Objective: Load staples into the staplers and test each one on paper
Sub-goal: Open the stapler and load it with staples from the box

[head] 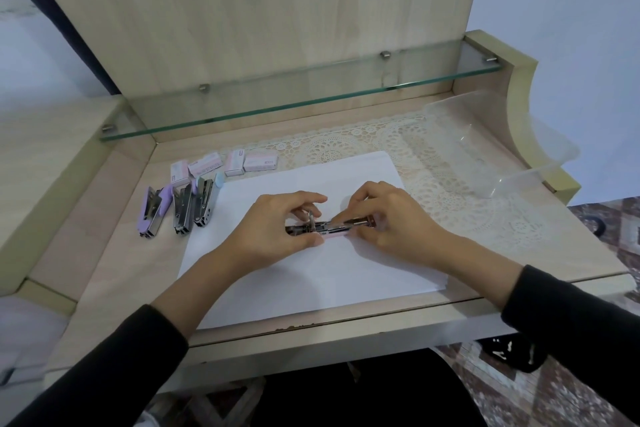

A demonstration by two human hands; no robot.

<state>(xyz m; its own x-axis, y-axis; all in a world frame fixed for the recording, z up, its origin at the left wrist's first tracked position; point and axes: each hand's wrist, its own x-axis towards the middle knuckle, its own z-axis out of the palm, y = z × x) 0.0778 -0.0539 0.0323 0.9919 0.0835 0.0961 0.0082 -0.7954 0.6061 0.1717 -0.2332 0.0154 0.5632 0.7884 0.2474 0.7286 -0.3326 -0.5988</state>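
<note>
At the near edge, two black sleeves are seen reaching over the front of a pale wooden desk. A white sheet of paper is laid flat on the desk, and both hands are held over its middle. A pink stapler with a silver metal magazine is held just above or on the paper, opened out lengthwise between the hands. Its left end is gripped by the left hand, whose fingers are curled over the metal part with the thumb set against the pink base. Its right end is pinched by the right hand, fingers bent down onto the metal.

Further left, beside the paper's edge, three more staplers are laid side by side with their metal parts showing: a lilac stapler, a mostly silver stapler whose body colour cannot be told, and a pale blue stapler. Just behind them, a loose row of small pink-and-white staple boxes is spread along the desk. A cream lace mat is partly covered by the paper, and a clear plastic tub is set on it at the far right. A glass shelf is fixed above, in front of an upright wooden back panel.
</note>
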